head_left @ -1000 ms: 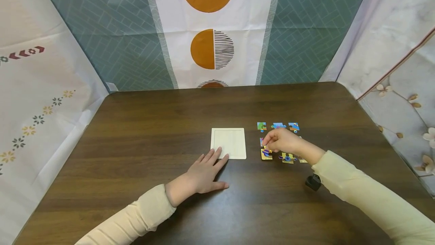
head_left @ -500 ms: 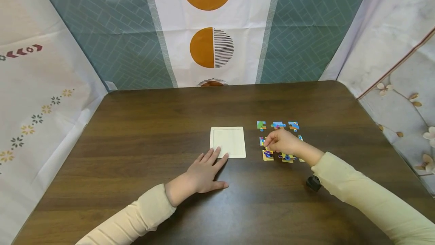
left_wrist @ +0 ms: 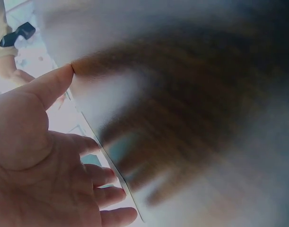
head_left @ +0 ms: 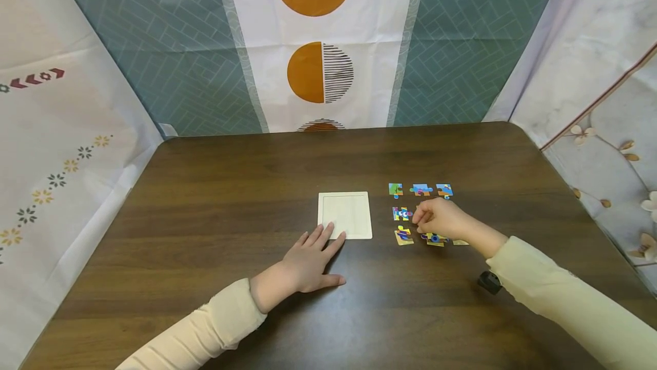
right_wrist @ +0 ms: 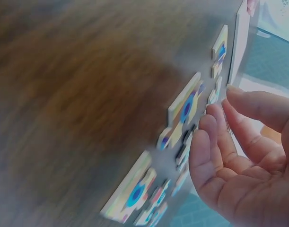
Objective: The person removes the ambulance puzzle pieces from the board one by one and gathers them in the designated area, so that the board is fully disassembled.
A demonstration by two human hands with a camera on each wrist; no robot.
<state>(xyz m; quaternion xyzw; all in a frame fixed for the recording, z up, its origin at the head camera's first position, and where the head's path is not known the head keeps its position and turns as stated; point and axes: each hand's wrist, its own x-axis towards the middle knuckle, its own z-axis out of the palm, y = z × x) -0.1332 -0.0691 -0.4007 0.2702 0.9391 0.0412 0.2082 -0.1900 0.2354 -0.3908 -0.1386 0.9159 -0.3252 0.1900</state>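
Note:
My left hand (head_left: 308, 261) lies with fingers spread, its fingertips on the near edge of a square cream puzzle tray (head_left: 345, 210). In the left wrist view the fingers (left_wrist: 111, 196) reach the table's surface. My right hand (head_left: 441, 219) hovers over the middle of a loose grid of jigsaw pieces, thumb and fingers bent loosely, with nothing seen between them in the right wrist view. It covers part of the middle row. Left of it lie a piece with eyes (head_left: 401, 214) and a yellow-purple piece (head_left: 404, 235). A yellow piece with a blue ring (head_left: 435, 239) lies just below its fingers.
Along the top row lie a green piece (head_left: 395, 190), a blue piece (head_left: 421, 190) and another blue piece (head_left: 444, 190). A yellow piece (head_left: 460, 242) shows partly under the right wrist. The dark wooden table (head_left: 231, 187) meets a patterned cloth (head_left: 195, 73) at its back.
My right hand has let go of the yellow-purple piece at the lower left and moved right. That piece now lies tilted on the table. The left hand stays put.

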